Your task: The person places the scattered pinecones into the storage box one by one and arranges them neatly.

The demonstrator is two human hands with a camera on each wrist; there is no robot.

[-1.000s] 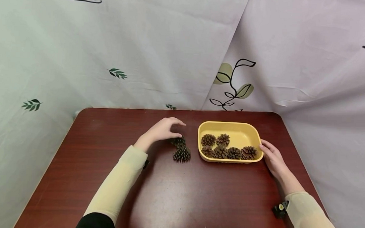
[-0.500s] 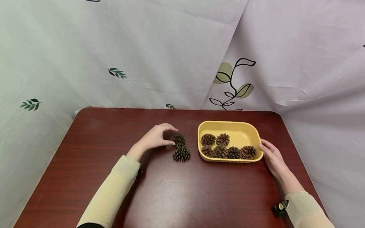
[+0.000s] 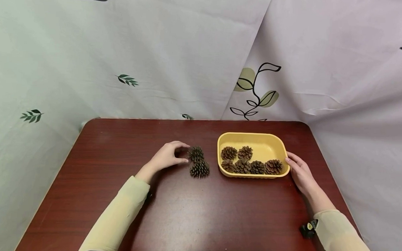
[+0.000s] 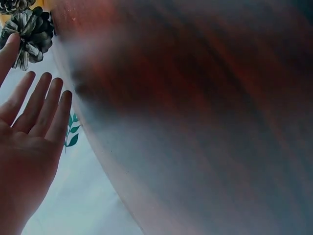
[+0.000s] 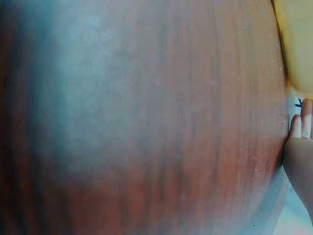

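Two dark pine cones stand together on the table in the head view, the rear pine cone (image 3: 196,153) touching the front pine cone (image 3: 200,169). My left hand (image 3: 166,156) is just left of them, thumb and fingers apart with nothing between them. In the left wrist view its fingers (image 4: 41,110) are extended, and a pine cone (image 4: 30,36) shows beyond the thumb. On the right, my right hand (image 3: 301,175) holds the right end of a yellow plastic tray (image 3: 252,175), thumb at the rim. Inside the tray lie several brown pine cones (image 3: 242,166), mostly along its near side.
The dark red-brown wooden table (image 3: 198,214) has rounded far corners. White cloth (image 3: 173,58) with leaf prints hangs behind it and at both sides. A small black device (image 3: 307,229) is strapped at the right wrist.
My left hand has drawn back leftward and toward me, away from the rear pine cone, which now shows more fully. The right hand and tray stay in place.
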